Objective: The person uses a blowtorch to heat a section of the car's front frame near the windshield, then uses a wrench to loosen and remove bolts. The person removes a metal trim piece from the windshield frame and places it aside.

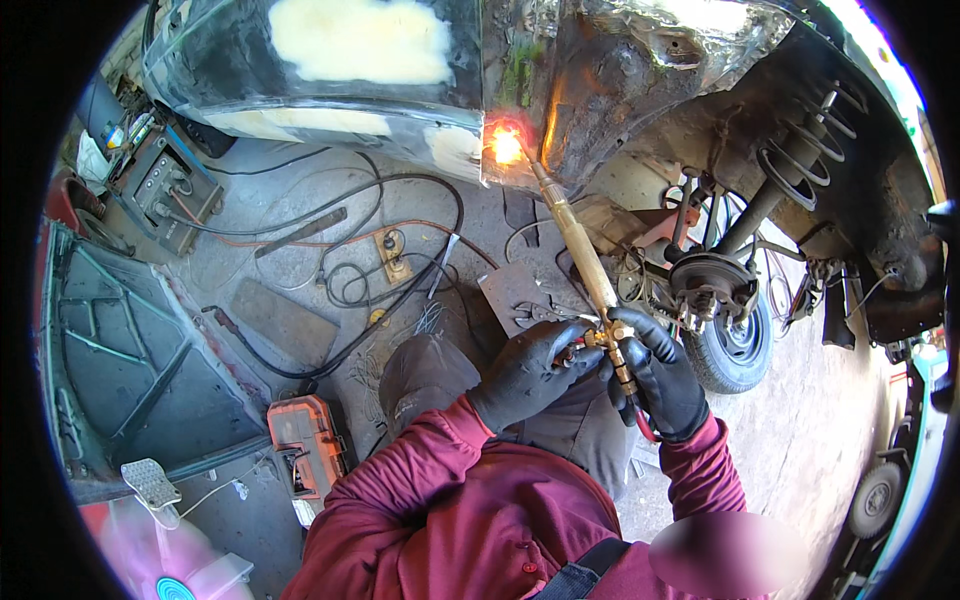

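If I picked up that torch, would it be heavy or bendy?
The torch probably wouldn't bend, since its long tube looks like straight metal. It may feel front-heavy, because much of it reaches beyond the right hand.

No lettering, number or sign legible in this view. Welding machine, far left: small pale marks on its front panel — too small to read. Red-orange toolbox, near left, and tyre, right of centre — no wording can be made out on either.
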Tool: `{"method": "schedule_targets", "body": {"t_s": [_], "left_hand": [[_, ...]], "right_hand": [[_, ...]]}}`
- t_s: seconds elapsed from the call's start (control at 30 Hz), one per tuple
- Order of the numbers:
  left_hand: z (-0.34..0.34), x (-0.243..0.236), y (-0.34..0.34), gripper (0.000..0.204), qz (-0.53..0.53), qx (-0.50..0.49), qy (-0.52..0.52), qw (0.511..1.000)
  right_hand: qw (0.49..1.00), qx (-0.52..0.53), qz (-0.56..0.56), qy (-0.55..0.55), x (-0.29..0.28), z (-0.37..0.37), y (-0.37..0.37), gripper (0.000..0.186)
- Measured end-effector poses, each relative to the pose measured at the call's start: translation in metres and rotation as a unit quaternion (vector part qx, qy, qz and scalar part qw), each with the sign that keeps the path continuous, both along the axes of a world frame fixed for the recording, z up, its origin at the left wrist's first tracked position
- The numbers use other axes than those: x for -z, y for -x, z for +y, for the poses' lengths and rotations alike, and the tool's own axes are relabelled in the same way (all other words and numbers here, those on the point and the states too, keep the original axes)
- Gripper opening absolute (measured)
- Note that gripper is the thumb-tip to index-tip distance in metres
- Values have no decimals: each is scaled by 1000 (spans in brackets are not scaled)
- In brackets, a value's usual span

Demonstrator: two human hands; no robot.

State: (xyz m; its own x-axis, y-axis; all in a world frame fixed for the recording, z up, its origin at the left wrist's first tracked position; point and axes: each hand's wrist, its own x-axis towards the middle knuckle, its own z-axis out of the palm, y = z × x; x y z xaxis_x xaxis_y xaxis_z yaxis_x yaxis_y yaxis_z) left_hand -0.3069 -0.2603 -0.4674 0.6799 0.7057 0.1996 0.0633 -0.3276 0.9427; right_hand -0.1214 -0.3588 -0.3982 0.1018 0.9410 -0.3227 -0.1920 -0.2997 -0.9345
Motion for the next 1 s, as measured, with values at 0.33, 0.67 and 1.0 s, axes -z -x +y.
{"method": "schedule_targets", "body": {"t_s": [0.33, 0.67, 1.0], "left_hand": [[12, 9, 5, 40, -6, 49, 94, 994], [31, 26, 8, 34, -115, -41, 184, 975], [30, 24, 6, 27, -103, -74, 216, 968]], "right_hand": [[993, -61, -101, -6, -2, 7, 0, 50], [829, -96, -527, -160, 24, 4, 16, 43], [779, -89, -601, -153, 38, 5, 22, 47]]}}
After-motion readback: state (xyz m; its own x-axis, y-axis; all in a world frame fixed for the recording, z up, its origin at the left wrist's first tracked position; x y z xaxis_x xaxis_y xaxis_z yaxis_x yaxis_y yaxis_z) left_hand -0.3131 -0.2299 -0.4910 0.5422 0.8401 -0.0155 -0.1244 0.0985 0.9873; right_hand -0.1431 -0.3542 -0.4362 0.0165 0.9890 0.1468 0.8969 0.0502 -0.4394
